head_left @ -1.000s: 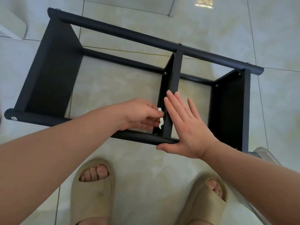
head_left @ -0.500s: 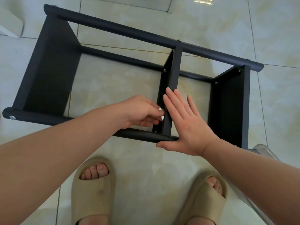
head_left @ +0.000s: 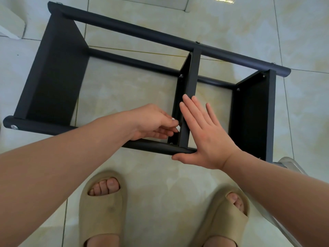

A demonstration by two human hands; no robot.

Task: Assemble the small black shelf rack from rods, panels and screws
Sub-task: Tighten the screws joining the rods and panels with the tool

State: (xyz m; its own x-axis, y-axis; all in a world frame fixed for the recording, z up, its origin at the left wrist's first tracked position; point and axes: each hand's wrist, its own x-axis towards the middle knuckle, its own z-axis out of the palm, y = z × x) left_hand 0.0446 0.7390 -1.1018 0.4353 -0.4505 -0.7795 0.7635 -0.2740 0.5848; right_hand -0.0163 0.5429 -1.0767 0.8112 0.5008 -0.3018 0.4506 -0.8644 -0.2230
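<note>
The black shelf rack (head_left: 53,72) lies on its side on the tiled floor, with three panels joined by long rods. My right hand (head_left: 204,136) presses flat with straight fingers against the right face of the middle panel (head_left: 191,82), its thumb under the near rod (head_left: 156,146). My left hand (head_left: 153,122) reaches in from the left of that panel and pinches a small white tool (head_left: 177,128) close to the panel's lower corner. A screw head (head_left: 181,75) shows higher up on the same panel.
My two feet in beige slides (head_left: 103,207) stand just below the rack. A clear plastic object (head_left: 292,168) pokes in at the right, beside the end panel (head_left: 252,118). A white object (head_left: 10,24) sits at the far left corner.
The left hand has turned slightly on the white tool, which now shows less between the fingers. The right hand stays pressed on the middle panel. The view has shifted a little.
</note>
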